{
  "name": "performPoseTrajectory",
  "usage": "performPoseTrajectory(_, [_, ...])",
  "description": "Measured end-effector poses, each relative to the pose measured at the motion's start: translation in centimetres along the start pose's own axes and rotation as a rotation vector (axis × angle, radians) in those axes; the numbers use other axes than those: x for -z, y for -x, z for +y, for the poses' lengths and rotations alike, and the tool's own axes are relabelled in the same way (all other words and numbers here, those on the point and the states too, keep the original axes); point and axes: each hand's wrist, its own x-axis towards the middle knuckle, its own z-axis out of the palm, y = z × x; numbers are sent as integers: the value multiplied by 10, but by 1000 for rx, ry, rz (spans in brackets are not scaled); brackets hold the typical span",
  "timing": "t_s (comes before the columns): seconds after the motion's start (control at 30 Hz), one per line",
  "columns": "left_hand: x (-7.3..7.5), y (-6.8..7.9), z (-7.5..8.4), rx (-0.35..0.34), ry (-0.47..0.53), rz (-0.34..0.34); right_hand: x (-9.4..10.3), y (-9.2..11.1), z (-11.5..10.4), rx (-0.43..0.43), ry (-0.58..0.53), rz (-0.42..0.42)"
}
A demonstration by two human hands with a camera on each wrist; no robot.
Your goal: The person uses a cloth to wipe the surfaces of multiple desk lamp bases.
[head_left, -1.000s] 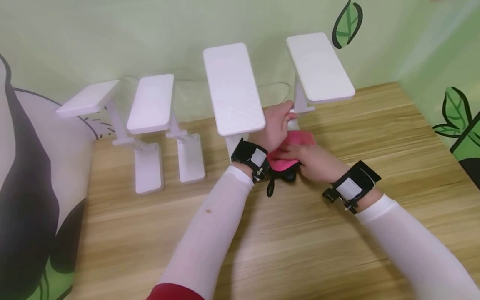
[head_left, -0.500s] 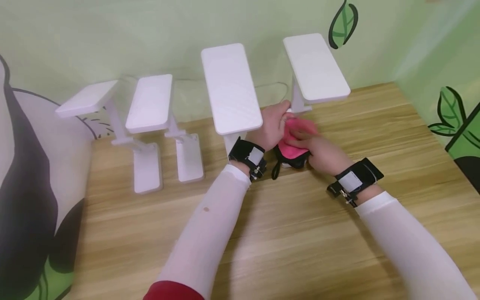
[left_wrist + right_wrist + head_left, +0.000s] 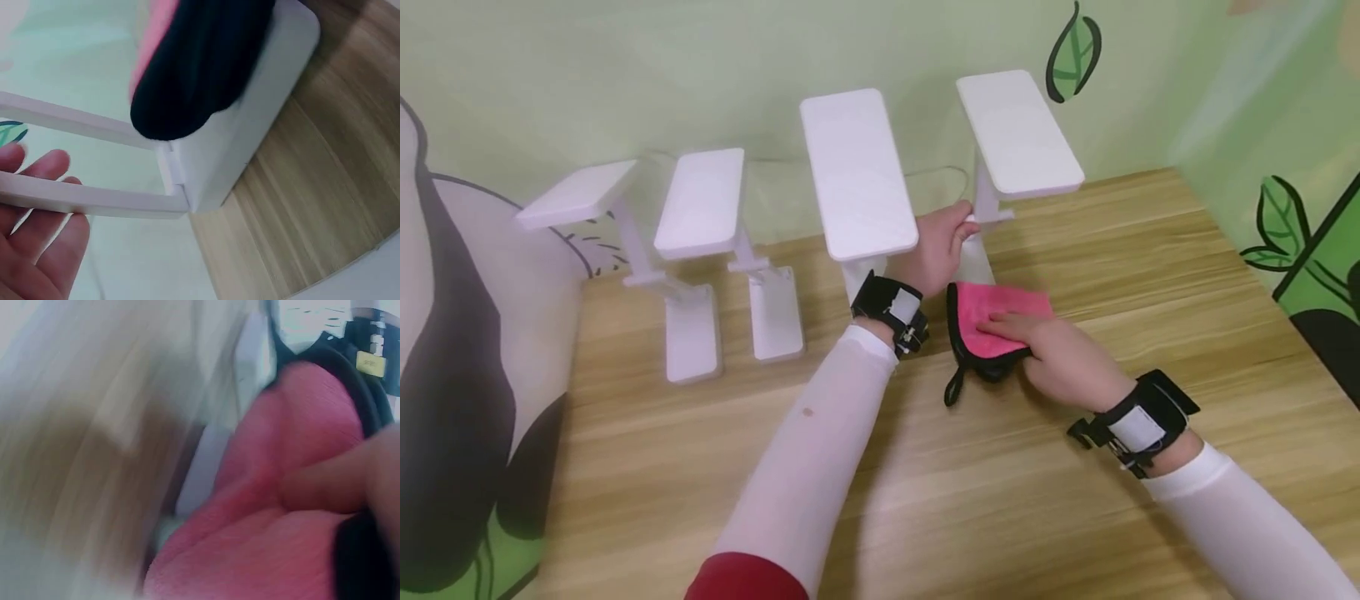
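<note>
My left hand [image 3: 932, 250] grips the white stem of the rightmost desk lamp [image 3: 1018, 133], just above its base. In the left wrist view its fingers curl round one bar [image 3: 125, 201] of the two-bar stem. My right hand [image 3: 1071, 362] holds a pink cloth [image 3: 992, 300] with a black border and a hanging loop over the front of that lamp's white base [image 3: 976, 262]. The fingers lie across the pink side; the thumb is hidden in the head view. In the left wrist view the cloth's black underside [image 3: 187, 81] covers part of the base.
Three more white desk lamps stand to the left: one beside my left wrist [image 3: 857, 175], a second [image 3: 703, 200], and a third at far left [image 3: 580, 192]. A thin cable [image 3: 940, 170] runs along the wall behind the wooden table [image 3: 1000, 500].
My right hand moves the cloth up and away along the base, then back toward me and slightly right, uncovering the rear part of the base. My left hand keeps its grip.
</note>
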Motion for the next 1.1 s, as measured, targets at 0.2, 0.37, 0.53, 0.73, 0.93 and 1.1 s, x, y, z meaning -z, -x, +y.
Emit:
performPoseTrajectory(0.2, [5, 8, 0, 54, 218, -53, 7, -4, -18, -92, -50, 191])
performPoseTrajectory(0.37, [23, 30, -4, 84, 100, -145, 2, -2, -44, -82, -13, 288])
performPoseTrajectory(0.53, [49, 56, -16, 52, 87, -77, -23, 6, -73, 6, 26, 263])
performPoseTrajectory(0.73, [75, 76, -30, 136, -88, -141, -59, 12, -99, 208, 158, 125])
performPoseTrajectory(0.93, [84, 87, -42, 307, -214, -136, -77, 18, -100, 367, 288, -145])
performPoseTrajectory(1.1, [77, 91, -47, 378, -263, -154, -73, 23, -91, 373, 170, -267])
